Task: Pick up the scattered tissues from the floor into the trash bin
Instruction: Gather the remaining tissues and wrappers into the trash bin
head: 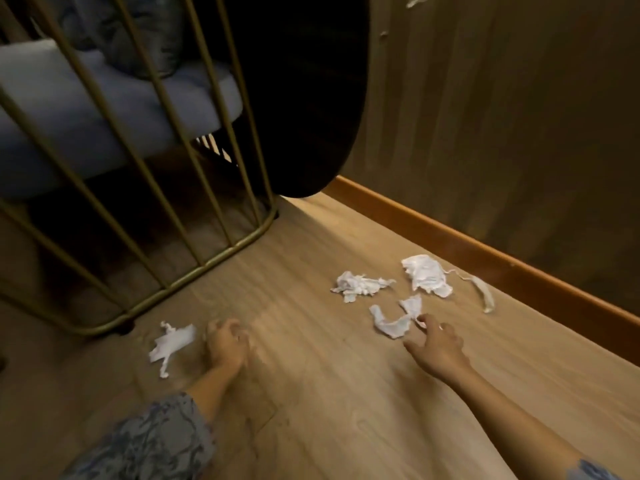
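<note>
Step in hand: first pick-up, both hands reaching, nothing held yet.

Your right hand [438, 344] is spread wide, fingertips touching the nearest torn tissue [393, 322]; pinch and lift it. Your left hand [225, 341] is loosely curled and empty, just beside the tissue [173, 342] near the gold wire chair base [194, 271]. 3 more pieces lie towards the skirting board [485, 244]. The floor [329, 393] around is open. No trash bin in view.

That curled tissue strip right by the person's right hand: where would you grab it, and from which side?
Pinch the curled tissue strip at its thick bottom bend, coming straight down from above. It lies flat on the floor, so nothing can slide under it. The right hand already touches its near end.
</note>
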The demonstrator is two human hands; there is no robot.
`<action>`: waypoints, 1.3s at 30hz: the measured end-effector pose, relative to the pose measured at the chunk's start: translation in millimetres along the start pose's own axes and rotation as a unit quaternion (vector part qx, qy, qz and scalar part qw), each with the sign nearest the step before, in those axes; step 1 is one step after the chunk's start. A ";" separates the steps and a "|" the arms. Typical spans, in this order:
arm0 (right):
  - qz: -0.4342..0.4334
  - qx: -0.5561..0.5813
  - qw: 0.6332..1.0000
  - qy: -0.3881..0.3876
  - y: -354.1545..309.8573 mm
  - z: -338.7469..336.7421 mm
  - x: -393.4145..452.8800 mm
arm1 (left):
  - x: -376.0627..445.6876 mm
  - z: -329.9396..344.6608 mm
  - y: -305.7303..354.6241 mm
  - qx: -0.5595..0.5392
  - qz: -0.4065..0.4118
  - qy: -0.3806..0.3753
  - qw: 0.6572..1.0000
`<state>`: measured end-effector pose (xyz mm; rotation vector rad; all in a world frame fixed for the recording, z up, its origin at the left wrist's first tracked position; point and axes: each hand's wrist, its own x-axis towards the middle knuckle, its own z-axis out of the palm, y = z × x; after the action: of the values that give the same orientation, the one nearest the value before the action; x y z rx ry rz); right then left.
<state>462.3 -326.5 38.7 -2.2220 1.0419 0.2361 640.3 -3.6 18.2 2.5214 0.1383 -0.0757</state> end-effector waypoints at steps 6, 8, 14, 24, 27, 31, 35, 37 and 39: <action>0.070 0.028 0.997 0.022 -15.9 41.9 33.9 | 63.8 -9.7 -49.6 -0.001 -0.151 0.019 0.988; 0.071 0.031 0.996 0.044 -19.1 50.5 43.4 | 76.0 -2.3 -71.9 -0.002 -0.202 0.002 0.979; -0.027 0.057 0.992 0.110 -0.4 66.5 59.0 | 68.6 25.6 -102.8 0.045 -0.004 0.129 0.991; -0.136 0.162 0.950 0.228 31.4 67.0 41.0 | 52.1 100.9 89.8 -0.204 0.166 0.058 0.963; -0.100 0.214 0.938 0.253 42.2 47.3 45.1 | 44.9 127.1 133.1 -0.241 0.218 0.003 0.946; -0.059 0.224 0.927 0.296 48.3 23.9 53.6 | 35.8 163.2 158.9 -0.196 0.299 -0.135 0.924; -0.076 0.121 0.971 0.192 41.1 23.9 59.8 | 21.2 197.5 151.7 -0.097 0.352 -0.156 0.918; -0.080 0.033 0.987 0.138 45.3 30.9 63.4 | 13.0 207.2 148.0 -0.085 0.335 -0.102 0.933; -0.118 -0.044 0.982 0.138 54.1 36.6 65.6 | 6.1 211.2 149.1 -0.064 0.314 -0.062 0.945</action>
<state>470.1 -368.8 -43.3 -2.4842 0.9102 -0.1377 659.0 -246.2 -69.0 2.3055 -0.6870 0.0316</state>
